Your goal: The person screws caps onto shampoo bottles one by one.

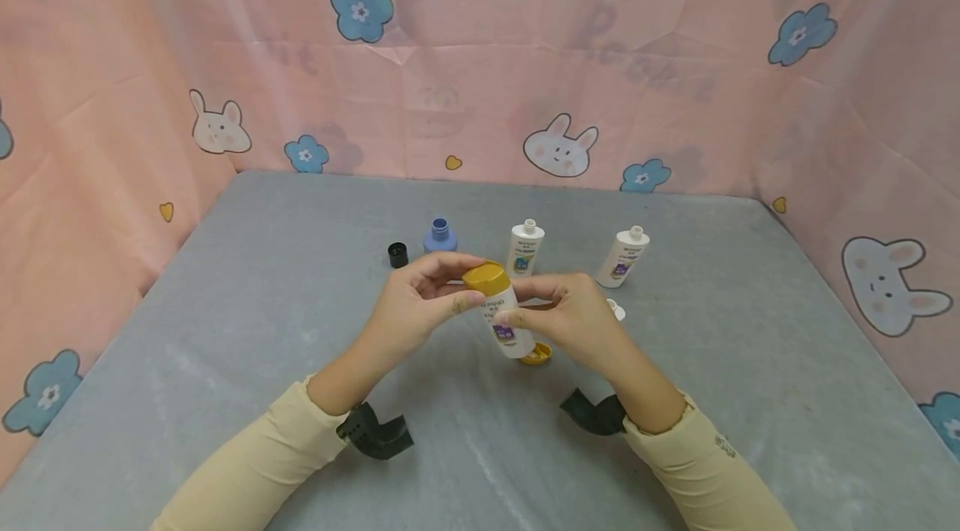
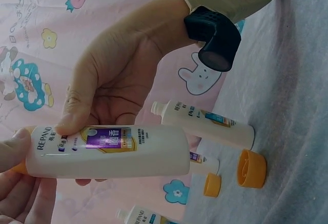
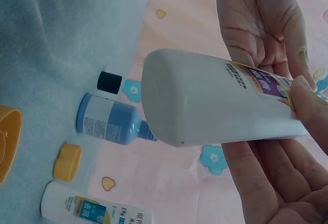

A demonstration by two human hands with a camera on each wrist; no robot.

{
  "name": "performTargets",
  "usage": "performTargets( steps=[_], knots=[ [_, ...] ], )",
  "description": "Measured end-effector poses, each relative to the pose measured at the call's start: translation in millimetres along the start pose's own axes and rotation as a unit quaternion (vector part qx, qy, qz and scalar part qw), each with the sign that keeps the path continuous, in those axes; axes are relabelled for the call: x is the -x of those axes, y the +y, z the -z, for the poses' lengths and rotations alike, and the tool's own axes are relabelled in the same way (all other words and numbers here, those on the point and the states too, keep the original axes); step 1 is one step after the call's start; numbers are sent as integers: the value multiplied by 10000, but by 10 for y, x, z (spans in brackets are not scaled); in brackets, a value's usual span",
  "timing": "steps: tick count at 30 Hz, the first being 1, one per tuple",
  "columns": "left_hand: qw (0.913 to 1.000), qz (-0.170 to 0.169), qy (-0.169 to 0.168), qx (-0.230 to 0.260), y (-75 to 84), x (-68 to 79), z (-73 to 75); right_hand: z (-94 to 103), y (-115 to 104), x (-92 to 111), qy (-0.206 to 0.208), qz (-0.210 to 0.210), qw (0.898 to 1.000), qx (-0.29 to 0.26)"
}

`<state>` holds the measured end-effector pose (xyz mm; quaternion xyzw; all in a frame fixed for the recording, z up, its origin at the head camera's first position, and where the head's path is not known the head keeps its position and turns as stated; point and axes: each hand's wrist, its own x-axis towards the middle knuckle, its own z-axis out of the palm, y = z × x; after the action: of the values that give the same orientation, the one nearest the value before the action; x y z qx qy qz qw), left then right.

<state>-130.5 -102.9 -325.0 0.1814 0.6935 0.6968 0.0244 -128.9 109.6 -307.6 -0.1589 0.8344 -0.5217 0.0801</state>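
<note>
A white shampoo bottle [image 1: 501, 329] with a yellow flip-top cap [image 1: 486, 278] and a purple label is held tilted above the table, cap end up. My left hand [image 1: 416, 298] pinches the cap between thumb and fingers. My right hand [image 1: 573, 316] grips the bottle's body, its thumb on the label side and its fingers behind. In the left wrist view the bottle [image 2: 110, 152] shows its label. From the right wrist view the bottle's white base [image 3: 169, 98] shows. Below it on the table a loose yellow cap [image 1: 536, 354] lies upturned.
Behind the hands stand a blue bottle [image 1: 440, 239] and two white bottles, one in the middle [image 1: 525, 249] and one at right [image 1: 625, 257], all uncapped. A black cap [image 1: 398, 255] lies beside the blue bottle. A second yellow cap [image 3: 67, 162] stands near it. Pink cloth [image 1: 450, 81] hangs behind.
</note>
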Motion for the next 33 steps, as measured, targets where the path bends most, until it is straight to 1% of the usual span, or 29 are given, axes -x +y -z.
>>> performTargets(
  steps=[7, 19, 26, 30, 33],
  knots=[
    [10000, 5, -25, 18, -1, 1, -6, -10, 1, -7, -2, -95, 9999, -52],
    [9996, -176, 72, 223, 12, 17, -9, -41, 27, -20, 51, -89, 9999, -137],
    [9998, -123, 176, 37, 18, 26, -5, -37, 40, -29, 10, -284, 9989, -369],
    [9994, -147, 294, -104, 45, 26, 13, -35, 48, -35, -26, -251, 9987, -435],
    [9990, -133, 381, -174, 71, 29, 31, -39, 53, -42, -43, -202, 9991, -380]
  ],
)
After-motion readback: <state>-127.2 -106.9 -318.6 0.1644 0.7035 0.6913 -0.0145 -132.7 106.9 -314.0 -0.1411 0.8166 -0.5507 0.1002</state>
